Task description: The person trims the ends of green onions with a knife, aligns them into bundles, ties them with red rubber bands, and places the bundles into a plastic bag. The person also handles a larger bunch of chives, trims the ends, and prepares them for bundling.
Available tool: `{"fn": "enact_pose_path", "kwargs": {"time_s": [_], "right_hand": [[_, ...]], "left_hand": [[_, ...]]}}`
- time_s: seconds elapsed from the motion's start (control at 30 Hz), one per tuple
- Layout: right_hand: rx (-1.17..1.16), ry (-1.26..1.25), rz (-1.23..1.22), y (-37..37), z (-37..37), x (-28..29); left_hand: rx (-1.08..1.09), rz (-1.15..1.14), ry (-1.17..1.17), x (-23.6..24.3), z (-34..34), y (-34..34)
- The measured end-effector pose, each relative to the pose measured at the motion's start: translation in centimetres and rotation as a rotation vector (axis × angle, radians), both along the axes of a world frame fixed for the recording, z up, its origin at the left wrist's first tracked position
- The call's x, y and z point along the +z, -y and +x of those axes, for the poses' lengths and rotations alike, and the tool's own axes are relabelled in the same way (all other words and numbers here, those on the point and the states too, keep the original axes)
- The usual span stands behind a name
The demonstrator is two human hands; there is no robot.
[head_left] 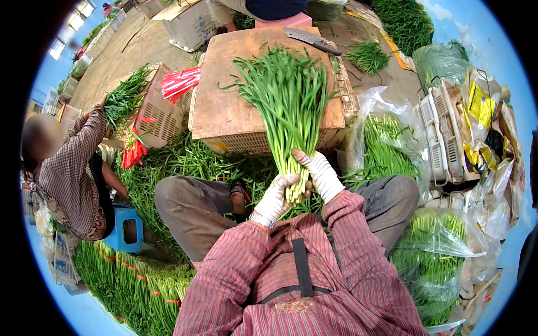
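Observation:
A thick bunch of garlic chives point(294, 106) stands out in front of me, its green leaves fanned over a wooden board point(221, 106) and its pale stems toward me. My left hand point(273, 199), in a white glove with bare fingertips, is closed round the lower left of the stems. Gloved the same way, my right hand point(320, 176) grips them from the right, a little higher, thumb across the front. A knife with a broad blade point(305, 38) and dark handle lies at the board's far right corner. Red-and-white strips point(180, 84) hang at its left edge.
Loose chives point(185, 159) cover the ground around my knees. At the left a co-worker point(73, 162) handles chives by a crate point(159, 115). Tied bundles point(126, 280) stand behind a blue stool point(124, 229). Bagged chives point(386, 145) and stacked crates point(443, 134) are at the right.

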State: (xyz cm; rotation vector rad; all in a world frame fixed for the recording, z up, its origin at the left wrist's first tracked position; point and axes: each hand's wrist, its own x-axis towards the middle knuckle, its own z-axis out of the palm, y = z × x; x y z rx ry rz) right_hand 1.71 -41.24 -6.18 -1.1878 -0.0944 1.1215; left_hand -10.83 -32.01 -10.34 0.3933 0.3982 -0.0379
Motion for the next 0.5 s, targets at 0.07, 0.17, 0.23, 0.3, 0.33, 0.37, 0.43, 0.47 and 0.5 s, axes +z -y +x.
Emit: {"fn": "enact_pose_path", "kwargs": {"time_s": [0.07, 0.17, 0.23, 0.3, 0.33, 0.37, 0.43, 0.47, 0.5], "right_hand": [[-0.06, -0.071, 0.175, -0.1, -0.6, -2.0], [-0.043, -0.135, 0.284, 0.2, -0.6, -1.5], [-0.05, -0.131, 0.324, -0.9, -0.9, 0.3], [-0.118, -0.158, 0.227, -1.8, 0.6, -3.2], [-0.101, -0.129, 0.123, -1.9, 0.8, -4.6], [-0.082, -0.09, 0.024, -2.1, 1.0, -4.8], [-0.145, -0.005, 0.025, -1.5, 0.4, -4.5], [-0.131, -0.02, 0.058, -0.9, 0.1, -3.5], [-0.122, -0.03, 0.095, -0.2, -0.2, -1.9]], "left_hand": [[-0.049, 0.163, -0.019, 2.8, -1.1, -0.3], [-0.088, 0.382, 0.046, 6.9, -1.6, -0.3], [-0.012, 0.397, 0.036, 8.2, -1.8, -0.4], [-0.092, 0.379, 0.014, 6.2, -0.7, -1.7], [-0.097, 0.314, -0.067, 5.3, -0.5, -2.2], [-0.092, 0.265, -0.13, 3.3, -0.4, -2.4], [-0.128, 0.149, -0.182, 1.9, -0.6, -2.9], [-0.109, 0.042, -0.181, 2.1, -0.7, -3.1], [-0.094, -0.06, -0.174, 2.6, -0.6, -3.4]]}}
